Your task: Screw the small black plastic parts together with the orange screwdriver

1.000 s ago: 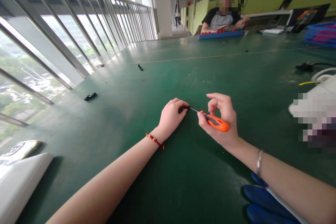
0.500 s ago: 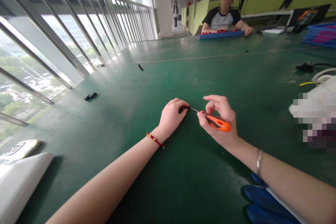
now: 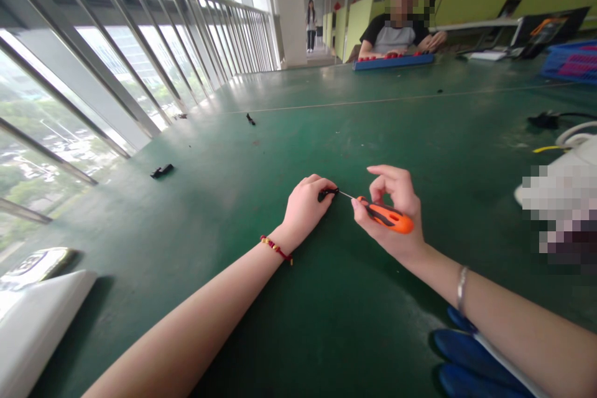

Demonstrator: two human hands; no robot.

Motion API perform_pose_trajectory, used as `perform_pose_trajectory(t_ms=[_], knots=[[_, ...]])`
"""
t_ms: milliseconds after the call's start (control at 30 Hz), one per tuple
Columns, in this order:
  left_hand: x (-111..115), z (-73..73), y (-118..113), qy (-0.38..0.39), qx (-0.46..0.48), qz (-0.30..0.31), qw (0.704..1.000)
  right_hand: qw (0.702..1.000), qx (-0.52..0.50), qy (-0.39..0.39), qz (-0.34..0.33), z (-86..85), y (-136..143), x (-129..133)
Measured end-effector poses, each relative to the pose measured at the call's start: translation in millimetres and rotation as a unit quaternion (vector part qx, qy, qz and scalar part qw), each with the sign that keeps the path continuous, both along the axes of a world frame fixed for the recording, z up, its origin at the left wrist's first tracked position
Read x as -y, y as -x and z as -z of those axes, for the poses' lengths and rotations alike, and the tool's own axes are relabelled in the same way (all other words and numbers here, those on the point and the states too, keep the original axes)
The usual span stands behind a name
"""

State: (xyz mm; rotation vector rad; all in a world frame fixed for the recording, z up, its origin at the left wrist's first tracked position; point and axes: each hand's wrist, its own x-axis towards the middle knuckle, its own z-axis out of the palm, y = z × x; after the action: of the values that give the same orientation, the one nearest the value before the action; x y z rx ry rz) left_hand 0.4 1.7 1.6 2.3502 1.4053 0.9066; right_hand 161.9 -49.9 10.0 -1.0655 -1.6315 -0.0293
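Note:
My left hand [image 3: 304,202] is closed on a small black part [image 3: 328,193], pinching it just above the green table [image 3: 298,143]. An orange and black screwdriver [image 3: 389,216] lies in my right hand [image 3: 396,217], with the thumb along its handle and the index finger raised. Its thin metal shaft points left, and the tip meets the right end of the black part. The exact contact is too small to make out.
Two small black pieces [image 3: 162,171] [image 3: 250,119] lie at the left and farther back. A white box [image 3: 60,305] stands front left, a blue glove [image 3: 466,354] front right. Across the table a person [image 3: 396,34] sits behind a blue tray [image 3: 394,62]; a blue basket [image 3: 569,62] is back right.
My right fingers and the screwdriver handle have shifted slightly. My left hand stays in place. The seated person's hand at the right has lifted off the table.

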Motion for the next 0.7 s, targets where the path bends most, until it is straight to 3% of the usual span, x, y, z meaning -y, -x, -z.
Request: perform_pose_trajectory(t_ms=[133, 367, 700], knots=[[-0.4, 0.1, 0.2, -0.001, -0.002, 0.001, 1.0, 0.999, 0.045, -0.009, -0.016, -2.8, 2.0, 2.1], [0.8, -1.2, -0.3, 0.007, -0.002, -0.002, 1.0, 0.999, -0.026, -0.004, -0.03, 2.7, -0.5, -1.8], [-0.3, -0.6, 0.0, 0.001, -0.006, 0.0, 1.0, 0.999, 0.025, -0.018, -0.033, -2.5, 1.5, 2.1]])
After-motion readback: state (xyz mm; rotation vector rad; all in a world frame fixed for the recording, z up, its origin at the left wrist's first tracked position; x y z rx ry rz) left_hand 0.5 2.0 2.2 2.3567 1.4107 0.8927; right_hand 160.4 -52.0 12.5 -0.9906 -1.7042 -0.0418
